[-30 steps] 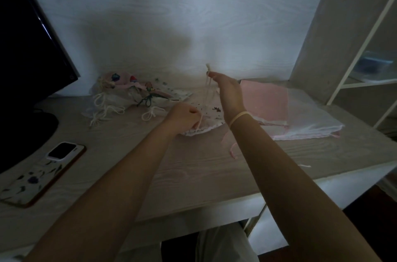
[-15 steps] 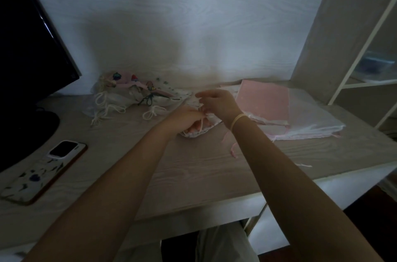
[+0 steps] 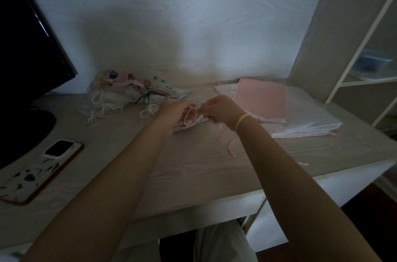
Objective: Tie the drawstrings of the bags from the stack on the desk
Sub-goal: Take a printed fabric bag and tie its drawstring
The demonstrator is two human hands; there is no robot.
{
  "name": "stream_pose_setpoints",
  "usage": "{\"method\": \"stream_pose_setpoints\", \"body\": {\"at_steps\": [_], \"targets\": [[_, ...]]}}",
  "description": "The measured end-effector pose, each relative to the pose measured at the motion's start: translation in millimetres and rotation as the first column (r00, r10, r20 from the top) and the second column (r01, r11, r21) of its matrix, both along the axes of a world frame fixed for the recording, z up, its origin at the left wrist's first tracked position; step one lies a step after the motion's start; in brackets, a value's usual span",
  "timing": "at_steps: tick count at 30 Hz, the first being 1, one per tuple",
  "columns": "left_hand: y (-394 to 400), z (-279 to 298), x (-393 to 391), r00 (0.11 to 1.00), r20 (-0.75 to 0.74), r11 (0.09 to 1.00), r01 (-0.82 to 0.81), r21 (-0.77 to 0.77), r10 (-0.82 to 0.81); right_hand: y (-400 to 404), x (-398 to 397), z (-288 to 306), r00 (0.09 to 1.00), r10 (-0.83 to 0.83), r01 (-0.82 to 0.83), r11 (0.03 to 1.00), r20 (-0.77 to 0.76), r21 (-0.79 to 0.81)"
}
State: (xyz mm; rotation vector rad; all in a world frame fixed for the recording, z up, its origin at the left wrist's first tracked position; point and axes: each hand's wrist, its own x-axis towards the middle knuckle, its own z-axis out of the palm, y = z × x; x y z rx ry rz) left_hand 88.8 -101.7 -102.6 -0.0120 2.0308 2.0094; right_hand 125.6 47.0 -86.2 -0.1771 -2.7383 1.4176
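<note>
Between the two hands, on the counter (image 3: 204,167), lies a small patterned bag (image 3: 189,125), its long axis running roughly left to right, mouth apparently toward the cords. The left hand (image 3: 175,111) and right hand (image 3: 221,110), fingers curled, each pinch the white drawstring (image 3: 187,114), looped between them. Judged mid-knot; next calls for drawing both ends apart evenly. Right of the hands rests the flat stack (image 3: 300,115); left, tied bags (image 3: 129,98).

Bare surface (image 3: 204,171) in front, between phone (image 3: 43,169) at left and stack of flat bags (image 3: 285,111) at right. Blocked at back left by heap of tied bags (image 3: 129,96), far left by monitor (image 3: 25,51), far right by shelf frame (image 3: 352,81).
</note>
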Motion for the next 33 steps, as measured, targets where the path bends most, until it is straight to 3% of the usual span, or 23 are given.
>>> {"method": "stream_pose_setpoints", "body": {"at_steps": [7, 11, 14, 16, 18, 21, 23, 25, 33], "targets": [[-2.3, -1.6, 2.8, 0.989, 0.085, 0.975, 0.102, 0.200, -0.121, 1.0, -2.4, -3.9, 0.999, 0.008, -0.005, 0.999, -0.054, 0.052], [-6.7, -6.0, -0.3, 0.977, 0.147, 0.952, 0.108, 0.286, -0.155, 3.6, -3.6, -3.6, 0.998, 0.011, -0.013, 0.999, 0.058, 0.032], [-7.2, -8.2, -0.6, 0.972, 0.153, 0.948, 0.126, 0.291, -0.177, 1.7, -3.5, -3.3, 0.994, 0.048, -0.060, 0.990, 0.098, 0.127], [-5.6, -8.6, -0.7, 0.973, 0.137, 0.958, 0.148, 0.247, -0.185, -0.7, -0.8, -0.7, 0.988, 0.089, -0.114, 0.972, 0.125, 0.206], [-3.9, -6.9, 0.1, 0.976, 0.102, 0.968, 0.172, 0.185, -0.193, -1.2, -0.1, 1.3, 0.997, 0.082, -0.082, 0.963, 0.009, 0.258], [-2.1, -2.3, 1.3, 0.973, 0.035, 0.972, 0.225, 0.068, -0.227, -1.9, 1.9, 2.7, 0.980, 0.007, 0.009, 0.997, -0.201, 0.078], [-0.4, 0.5, 1.0, 0.968, 0.009, 0.967, 0.252, 0.027, -0.252, -5.3, 5.0, 3.6, 0.990, 0.074, -0.073, 0.997, -0.122, 0.011], [0.9, 2.4, 1.5, 0.973, -0.010, 0.973, 0.230, -0.012, -0.230, -9.1, 7.3, 2.1, 0.992, 0.126, -0.125, 0.991, -0.019, 0.044], [0.9, -9.3, -3.2, 0.948, -0.296, 0.944, 0.014, -0.330, -0.118, -10.5, 7.2, -8.2, 0.998, -0.051, 0.046, 0.994, -0.040, -0.103]]}}
